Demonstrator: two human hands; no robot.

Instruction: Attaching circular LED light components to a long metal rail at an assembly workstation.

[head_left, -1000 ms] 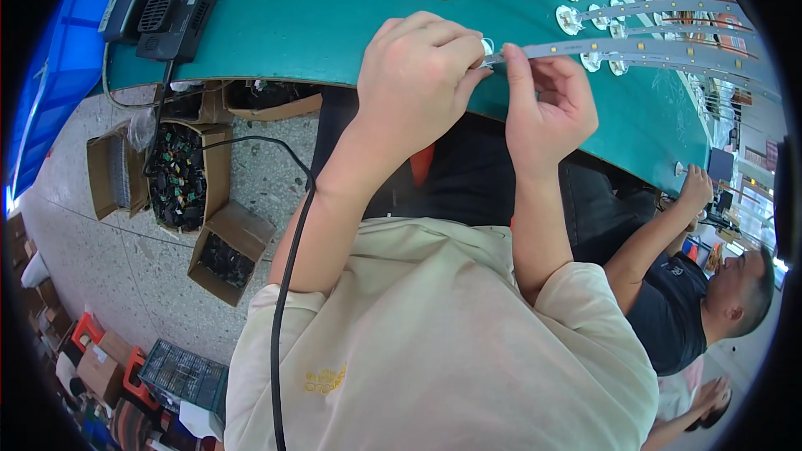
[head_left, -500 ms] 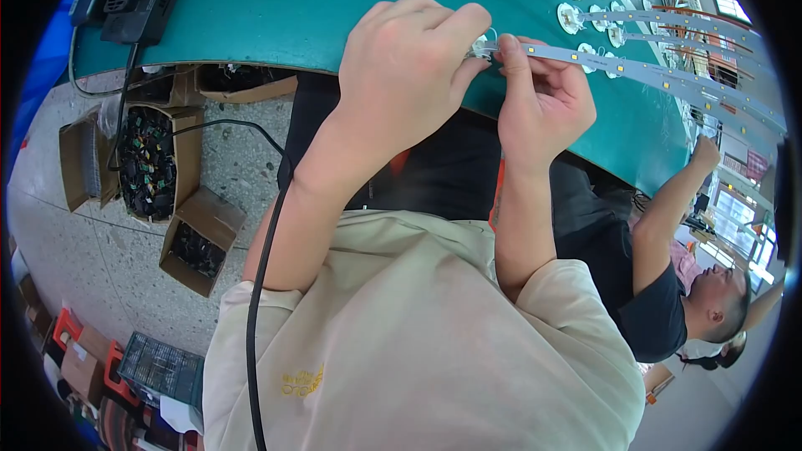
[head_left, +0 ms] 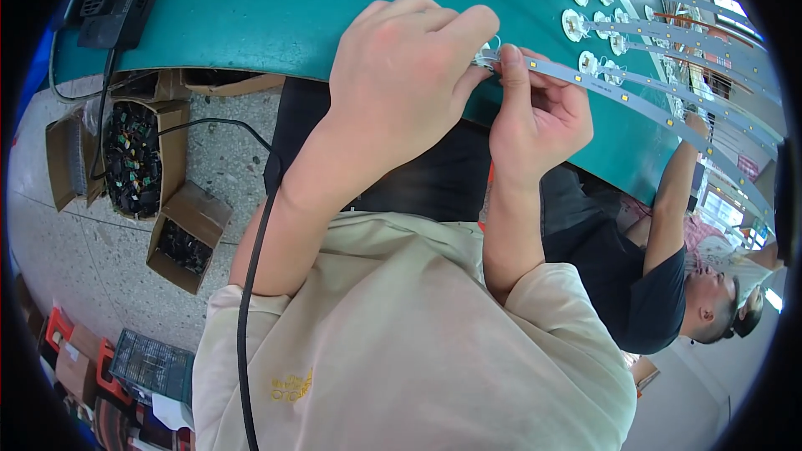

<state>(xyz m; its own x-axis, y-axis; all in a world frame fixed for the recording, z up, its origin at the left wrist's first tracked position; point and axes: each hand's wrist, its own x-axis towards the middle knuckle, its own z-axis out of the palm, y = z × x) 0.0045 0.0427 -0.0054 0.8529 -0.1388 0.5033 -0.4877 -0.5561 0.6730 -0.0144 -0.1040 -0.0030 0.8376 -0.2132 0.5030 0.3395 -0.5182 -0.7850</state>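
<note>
Above the table's near edge, my left hand point(head_left: 405, 79) pinches a small whitish part point(head_left: 482, 57) with thin pale wires. Its fingers hide most of that part. Close beside it, my right hand point(head_left: 539, 113) grips the near end of a long, narrow LED strip point(head_left: 625, 98) between thumb and fingers. The strip carries small yellow LEDs and curves away to the right. Fine wires run between the part and the strip's end; how they join is too small to tell.
More LED strips with round white bases point(head_left: 575, 25) lie on the green table point(head_left: 251, 17) at the right. A black power adapter point(head_left: 134, 0) sits at the far left. Cardboard boxes point(head_left: 171, 146) of small parts stand on the floor. A co-worker point(head_left: 643, 292) is at the right.
My hands keep their grips and stay close together. The strip's far part hangs lower at the right. The co-worker's raised arm has shifted slightly, and the whole view has moved a little.
</note>
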